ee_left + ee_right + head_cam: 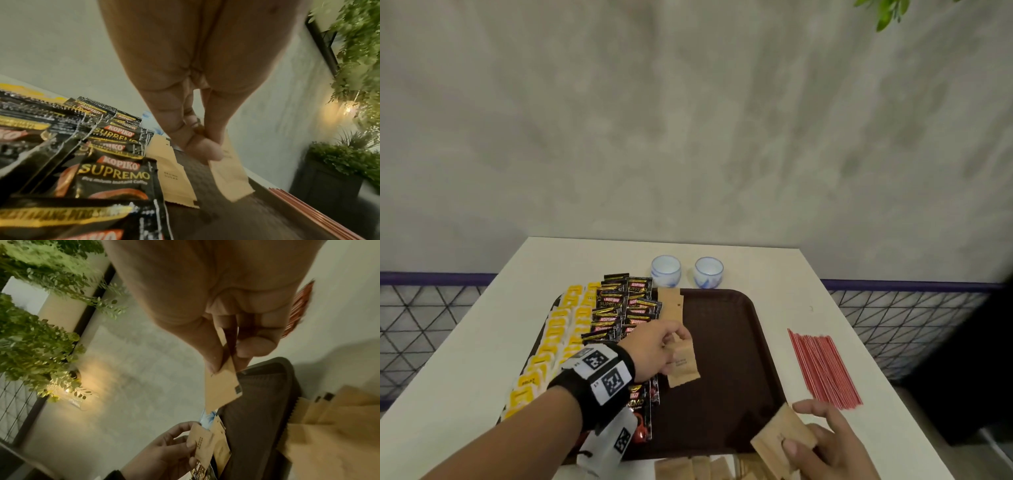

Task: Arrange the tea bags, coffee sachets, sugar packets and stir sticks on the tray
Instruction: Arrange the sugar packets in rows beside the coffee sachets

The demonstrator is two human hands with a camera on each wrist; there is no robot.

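Observation:
A dark brown tray lies on the white table. Yellow tea bags line its left edge, with black coffee sachets overlapping beside them. Brown sugar packets lie right of the sachets. My left hand pinches a brown sugar packet just above the tray, next to the sachets. At the tray's near right corner my right hand pinches another brown sugar packet. Red stir sticks lie on the table right of the tray.
Two white-and-blue cups stand behind the tray. More brown sugar packets lie on the table at the near edge. A grey wall rises behind the table; green plants hang to the right.

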